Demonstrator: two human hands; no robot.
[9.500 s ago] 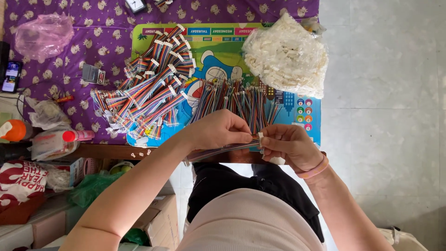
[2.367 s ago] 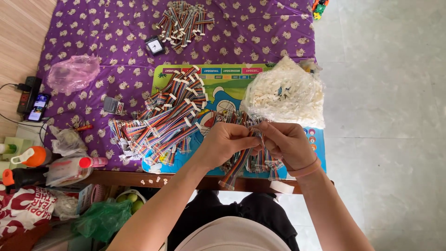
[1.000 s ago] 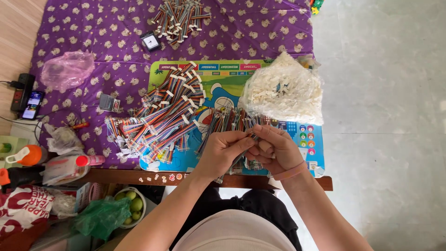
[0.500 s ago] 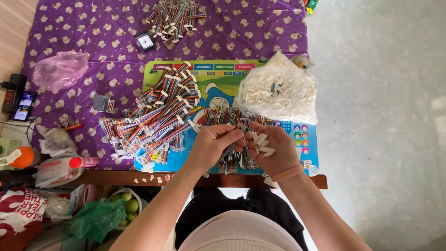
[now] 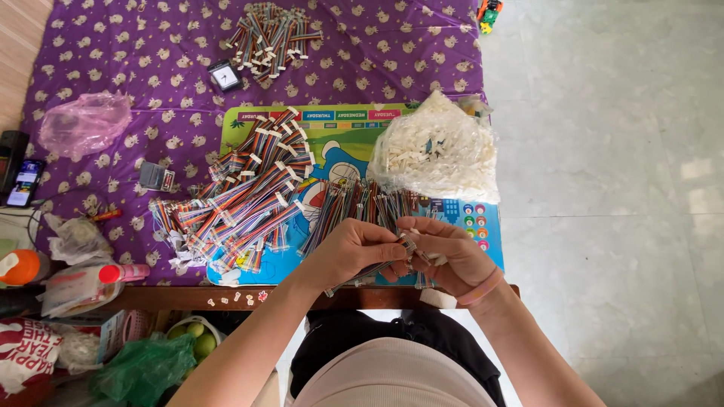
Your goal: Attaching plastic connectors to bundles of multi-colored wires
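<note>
Finished bundles: striped ribbon cables with white plugs [image 5: 245, 200], heaped left on the mat.
Your left hand [image 5: 353, 250]: pinching a ribbon cable [image 5: 360, 273] at the near table edge.
Your right hand [image 5: 451, 256]: gripping that cable's end, fingertips touching the left's.
Bag: clear bag of white connectors [image 5: 437, 149], far right.

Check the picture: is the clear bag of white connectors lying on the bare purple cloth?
No, the bag of white connectors rests on the colourful printed mat.
</note>
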